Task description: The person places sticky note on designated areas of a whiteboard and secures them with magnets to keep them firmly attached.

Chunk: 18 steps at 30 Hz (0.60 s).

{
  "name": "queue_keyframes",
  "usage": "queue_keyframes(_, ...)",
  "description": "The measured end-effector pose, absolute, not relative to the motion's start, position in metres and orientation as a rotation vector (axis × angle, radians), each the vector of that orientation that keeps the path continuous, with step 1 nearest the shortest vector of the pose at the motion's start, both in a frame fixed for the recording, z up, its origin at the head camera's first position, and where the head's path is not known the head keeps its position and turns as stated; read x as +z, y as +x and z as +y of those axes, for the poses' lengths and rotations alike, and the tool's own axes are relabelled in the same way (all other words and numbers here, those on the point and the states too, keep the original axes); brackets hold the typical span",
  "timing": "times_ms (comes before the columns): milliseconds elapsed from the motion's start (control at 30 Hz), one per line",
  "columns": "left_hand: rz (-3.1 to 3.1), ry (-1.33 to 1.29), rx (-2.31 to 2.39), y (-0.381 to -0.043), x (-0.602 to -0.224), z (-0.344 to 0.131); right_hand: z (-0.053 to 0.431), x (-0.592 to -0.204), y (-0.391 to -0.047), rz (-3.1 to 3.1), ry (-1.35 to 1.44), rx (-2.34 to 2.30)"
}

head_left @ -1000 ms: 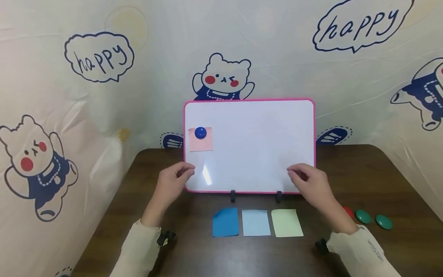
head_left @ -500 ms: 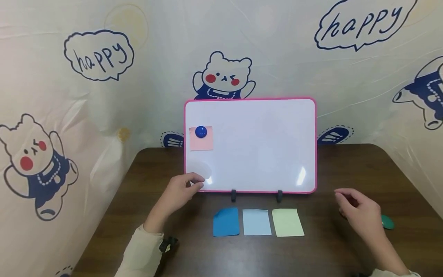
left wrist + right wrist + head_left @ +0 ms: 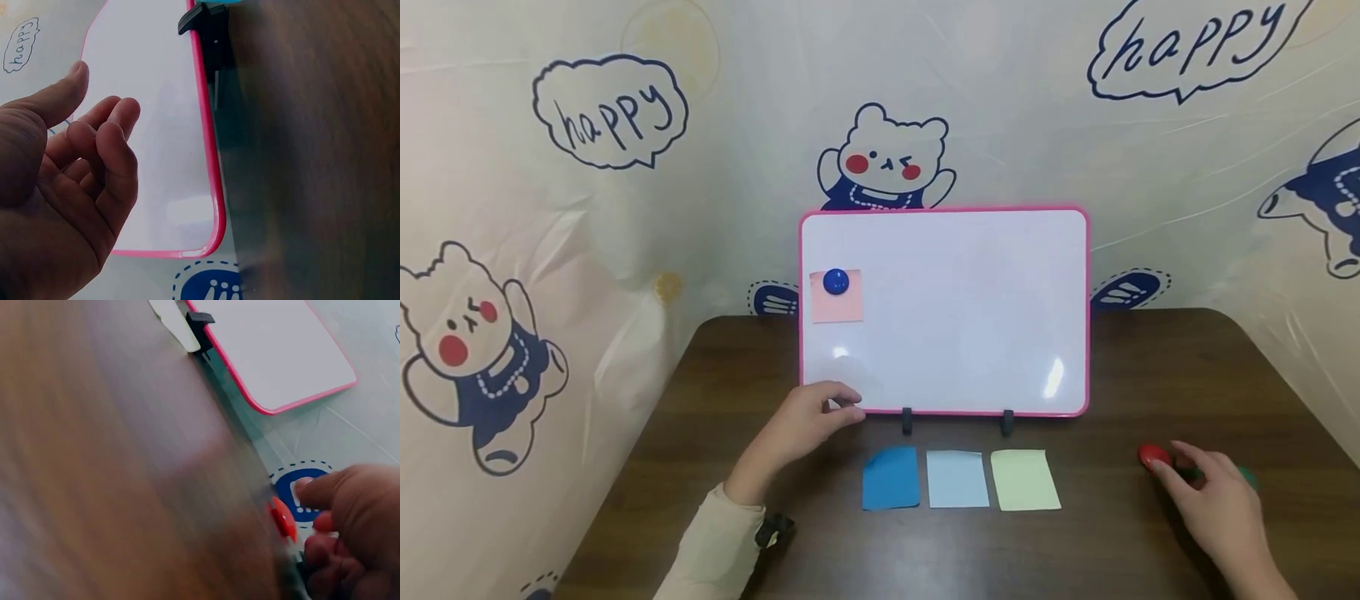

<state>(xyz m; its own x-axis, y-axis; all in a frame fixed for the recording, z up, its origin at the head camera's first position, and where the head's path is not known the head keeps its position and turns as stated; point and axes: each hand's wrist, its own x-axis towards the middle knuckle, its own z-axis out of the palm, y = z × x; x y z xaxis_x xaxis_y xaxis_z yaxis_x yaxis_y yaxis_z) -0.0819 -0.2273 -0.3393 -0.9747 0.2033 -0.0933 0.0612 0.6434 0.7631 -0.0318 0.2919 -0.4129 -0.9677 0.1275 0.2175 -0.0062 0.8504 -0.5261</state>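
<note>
My right hand (image 3: 1221, 508) is at the right of the table, thumb and forefinger close beside a round red magnet (image 3: 1152, 457). In the right wrist view a small gap shows between the fingertips and the red magnet (image 3: 284, 519). Green magnets (image 3: 1248, 477) lie partly hidden behind that hand. Near the lower left corner of the pink-framed whiteboard (image 3: 955, 308), my left hand (image 3: 808, 423) hovers with fingers loosely bent and nothing in them. A pink sticky note (image 3: 837, 308) sits on the board's left side under a blue round magnet (image 3: 836, 282).
Before the board lie a dark blue sticky note (image 3: 891, 479), a light blue one (image 3: 958, 479) and a pale green one (image 3: 1026, 480) in a row. Black stand clips (image 3: 907, 421) hold the board's lower edge. A printed cloth (image 3: 730, 167) hangs behind the brown table (image 3: 865, 554).
My right hand has moved from the board's lower right corner, right and down to the red magnet. My left hand has shifted slightly right and down. The sticky notes stay in place.
</note>
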Motion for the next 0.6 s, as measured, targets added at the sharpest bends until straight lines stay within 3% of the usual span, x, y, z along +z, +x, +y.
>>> queue_keyframes(600, 2.579, 0.329, 1.057, -0.079, -0.350, -0.215, 0.291, -0.416, -0.041, -3.016, -0.104, 0.696)
